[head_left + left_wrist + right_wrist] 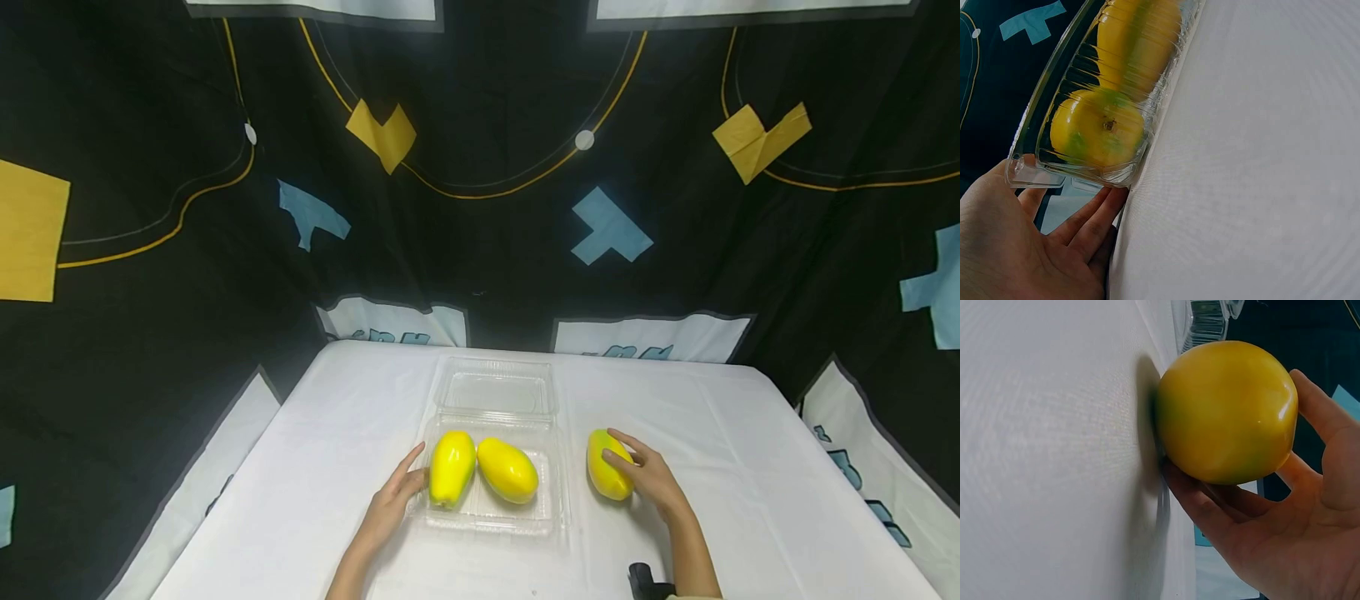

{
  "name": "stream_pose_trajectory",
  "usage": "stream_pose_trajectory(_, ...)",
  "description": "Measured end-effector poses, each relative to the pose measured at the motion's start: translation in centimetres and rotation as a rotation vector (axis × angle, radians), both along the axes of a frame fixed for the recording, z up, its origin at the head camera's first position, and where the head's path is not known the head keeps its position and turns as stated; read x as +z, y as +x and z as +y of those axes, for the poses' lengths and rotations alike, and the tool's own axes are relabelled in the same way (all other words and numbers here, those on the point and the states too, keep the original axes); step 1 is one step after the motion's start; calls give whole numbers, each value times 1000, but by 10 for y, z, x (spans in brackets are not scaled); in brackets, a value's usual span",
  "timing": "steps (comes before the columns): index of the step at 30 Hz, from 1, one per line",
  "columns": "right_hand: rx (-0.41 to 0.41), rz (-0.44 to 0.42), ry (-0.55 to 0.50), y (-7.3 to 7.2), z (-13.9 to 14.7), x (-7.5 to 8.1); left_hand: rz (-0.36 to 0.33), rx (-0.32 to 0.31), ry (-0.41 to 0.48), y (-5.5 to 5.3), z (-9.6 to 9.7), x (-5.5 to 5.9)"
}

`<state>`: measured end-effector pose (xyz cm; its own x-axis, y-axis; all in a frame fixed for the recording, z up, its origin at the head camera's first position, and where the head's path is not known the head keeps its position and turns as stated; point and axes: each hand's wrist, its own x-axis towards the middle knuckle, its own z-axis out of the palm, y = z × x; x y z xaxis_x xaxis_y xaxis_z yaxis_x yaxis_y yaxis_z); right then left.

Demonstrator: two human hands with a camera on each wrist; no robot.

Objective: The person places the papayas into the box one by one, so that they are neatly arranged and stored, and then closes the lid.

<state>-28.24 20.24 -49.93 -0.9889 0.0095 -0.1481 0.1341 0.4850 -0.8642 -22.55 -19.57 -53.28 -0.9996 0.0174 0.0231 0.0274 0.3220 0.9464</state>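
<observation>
In the head view a yellow papaya [610,464] is on the right, and my right hand [651,479] grips it from its right side. The right wrist view shows my thumb and fingers around the papaya [1229,412], close to the cloth; I cannot tell whether it touches it. Two more papayas, one upright [452,468] and one slanted [508,471], lie side by side in a clear plastic clamshell box [491,523] with its lid [495,390] folded back. My left hand [392,502] touches the box's left side, its fingers fairly straight along the wall and rim.
A white cloth covers the table [360,392]. A black device [647,582] sits by the right wrist at the near edge. Behind the table hangs a dark curtain [495,250] with yellow and blue patches.
</observation>
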Motion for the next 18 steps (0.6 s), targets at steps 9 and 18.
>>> stream_pose_trajectory(9, 2, 13, 5, 2, 1, -2, -1, 1, 1, -1, 0, -2)
stream_pose_trajectory(18, 9, 33, -22, 4, 0, 0, 0, 3, -8, -1, -1, -2)
